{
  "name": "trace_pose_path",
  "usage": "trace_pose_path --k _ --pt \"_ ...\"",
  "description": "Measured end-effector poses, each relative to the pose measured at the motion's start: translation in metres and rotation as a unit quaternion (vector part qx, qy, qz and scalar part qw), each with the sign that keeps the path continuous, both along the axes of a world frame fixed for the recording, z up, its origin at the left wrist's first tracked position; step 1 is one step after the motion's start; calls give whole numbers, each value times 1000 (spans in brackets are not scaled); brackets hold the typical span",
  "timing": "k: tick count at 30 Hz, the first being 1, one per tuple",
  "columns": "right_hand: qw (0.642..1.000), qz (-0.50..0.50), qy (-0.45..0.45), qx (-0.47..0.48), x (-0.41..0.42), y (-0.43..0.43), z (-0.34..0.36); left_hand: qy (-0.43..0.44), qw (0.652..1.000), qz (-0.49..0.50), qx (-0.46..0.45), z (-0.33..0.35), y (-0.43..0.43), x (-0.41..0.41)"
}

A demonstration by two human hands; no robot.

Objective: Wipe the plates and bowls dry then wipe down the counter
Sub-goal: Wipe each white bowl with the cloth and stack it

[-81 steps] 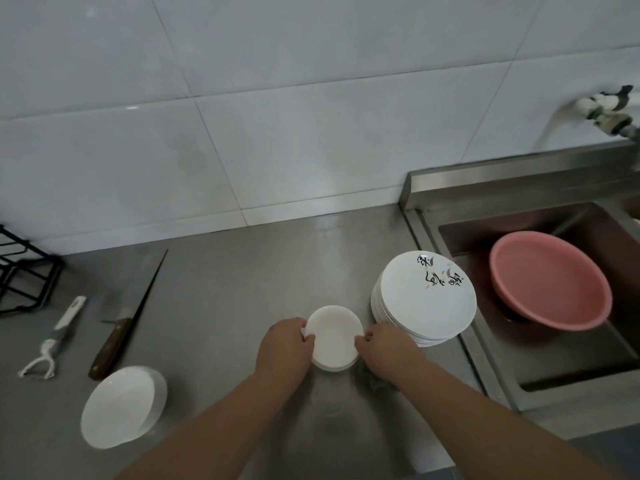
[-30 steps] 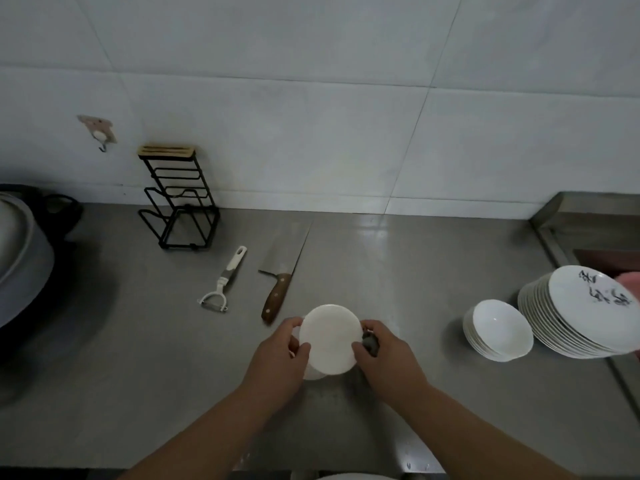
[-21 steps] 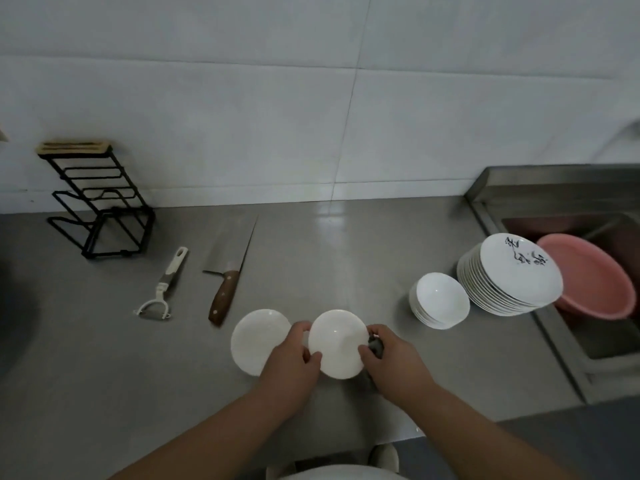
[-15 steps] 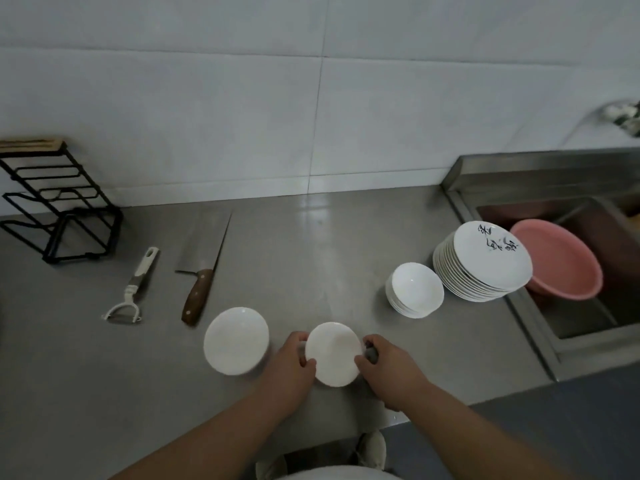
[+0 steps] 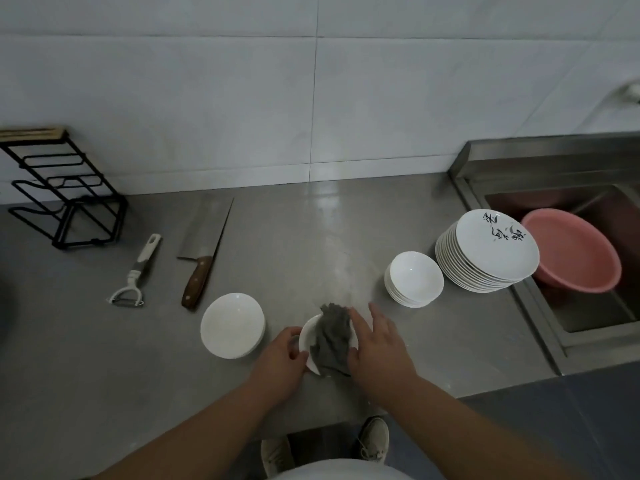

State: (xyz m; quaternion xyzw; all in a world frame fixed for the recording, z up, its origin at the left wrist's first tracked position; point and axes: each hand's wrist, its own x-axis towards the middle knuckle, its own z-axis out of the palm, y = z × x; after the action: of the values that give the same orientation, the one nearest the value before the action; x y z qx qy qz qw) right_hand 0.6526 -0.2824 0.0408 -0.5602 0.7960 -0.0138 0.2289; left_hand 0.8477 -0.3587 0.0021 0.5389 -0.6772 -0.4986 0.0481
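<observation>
Since half a second ago the grey cloth (image 5: 331, 337) has come out over the small white bowl (image 5: 306, 336). The right hand (image 5: 377, 348) presses it there with straight, spread fingers, and the left hand (image 5: 285, 355) curls round the bowl's left rim, at the near edge of the bench (image 5: 311, 237). One bowl pile (image 5: 232, 325) sits just left, another (image 5: 414, 278) and stacked plates (image 5: 488, 251) far right; the cloth runs lengthwise near to far, hiding the bowl's face.
</observation>
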Motion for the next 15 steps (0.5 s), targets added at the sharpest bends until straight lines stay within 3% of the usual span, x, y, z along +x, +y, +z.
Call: trace_pose_path --k 2,4,6,10,15 --pt "993 97 20 -67 6 2 -3 0 1000 5 1 -1 0 1" --pt "959 249 70 -116 8 5 -17 2 1000 7 -2 -4 -1 1" --pt "932 339 84 -94 8 7 -30 -4 1000 1 2 -7 -1 1" --pt "925 370 83 3 -4 5 -45 -9 1000 -22 2 -17 -3 0" --pt "925 356 134 17 6 7 -44 -16 999 26 -26 -19 -7 -10"
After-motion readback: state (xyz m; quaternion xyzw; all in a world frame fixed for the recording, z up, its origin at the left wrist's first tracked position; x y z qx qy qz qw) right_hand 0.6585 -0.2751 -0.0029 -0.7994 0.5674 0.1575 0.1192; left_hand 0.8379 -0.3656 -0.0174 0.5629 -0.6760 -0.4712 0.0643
